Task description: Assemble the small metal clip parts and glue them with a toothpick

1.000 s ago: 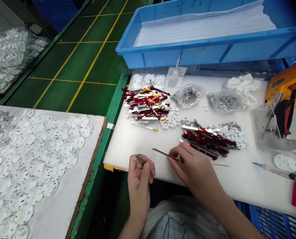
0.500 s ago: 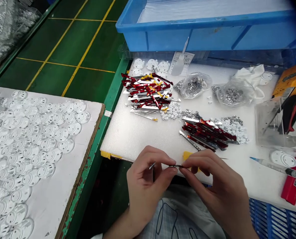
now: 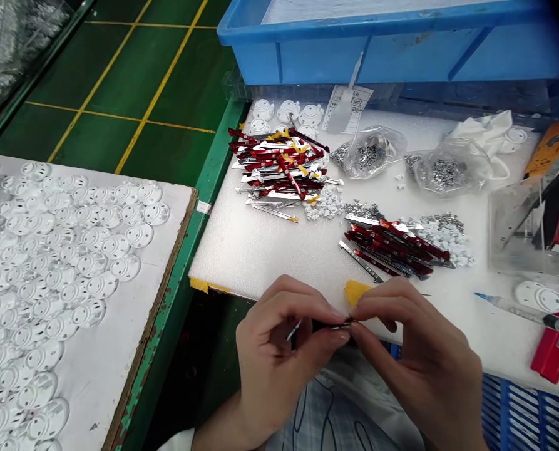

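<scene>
My left hand (image 3: pixel 279 351) pinches a thin dark metal strip (image 3: pixel 340 326) between thumb and forefinger. A silvery end shows inside the curl of that hand, but I cannot tell if it belongs to the same strip. Fingertips of my right hand (image 3: pixel 415 357) close on the strip's right end, touching the left fingertips. Most of the strip is hidden by fingers. Just beyond the hands lies a pile of dark red and silver strips (image 3: pixel 392 244), with small white parts (image 3: pixel 448 241) beside it. A yellow piece (image 3: pixel 355 291) sits by the white foam mat's (image 3: pixel 260 257) front edge.
Another strip pile (image 3: pixel 279 166) lies farther back, near bags of small metal parts (image 3: pixel 370 153). A blue bin (image 3: pixel 377 53) stands behind. On the right are a clear box (image 3: pixel 514 232), a syringe (image 3: pixel 518 307) and a red tool (image 3: pixel 554 344). White discs (image 3: pixel 91 263) cover a left-hand board.
Both hands' fingertips have shifted slightly right and down and come closer together, still around the thin strip. The whole view has tilted a little. The piles look unchanged.
</scene>
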